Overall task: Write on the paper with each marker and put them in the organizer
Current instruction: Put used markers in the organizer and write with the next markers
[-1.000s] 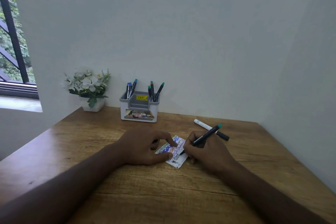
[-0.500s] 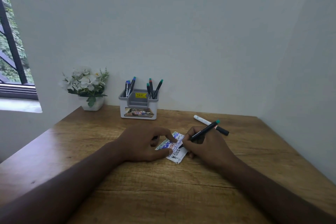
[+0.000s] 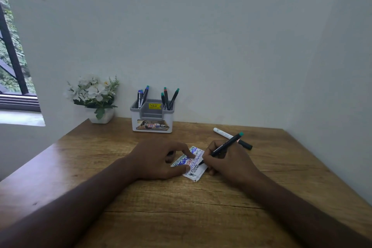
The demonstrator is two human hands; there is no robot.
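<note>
The paper (image 3: 193, 164), a small slip already crowded with blue, red and black scribbles, lies on the wooden tabletop (image 3: 181, 207) well in front of the organizer (image 3: 152, 116). The left hand (image 3: 159, 159) rests on the paper's left part, thumb and forefinger pressing it flat, the other fingers loosely curled. The right hand (image 3: 227, 162) sits just right of the paper, its grip pinched round a black marker (image 3: 223, 147) with a teal end cap; the tip touches the paper's right side while the barrel slants up and away to the right.

Behind the right hand, farther right of the paper, a white marker (image 3: 223, 133) with a black cap lies flat on the tabletop (part of it hidden by the held marker).

The organizer stands at the tabletop's back edge against the wall, beyond the paper. Its left rear slot holds blue-capped markers (image 3: 142, 96), its right rear slot teal- and red-capped markers (image 3: 168, 97); the front compartment's contents cannot be seen. A white flower pot (image 3: 100, 116) stands left of the organizer, near the back left corner.

Bare wood stretches between paper and organizer, and from the paper to the right edge by the side wall.
</note>
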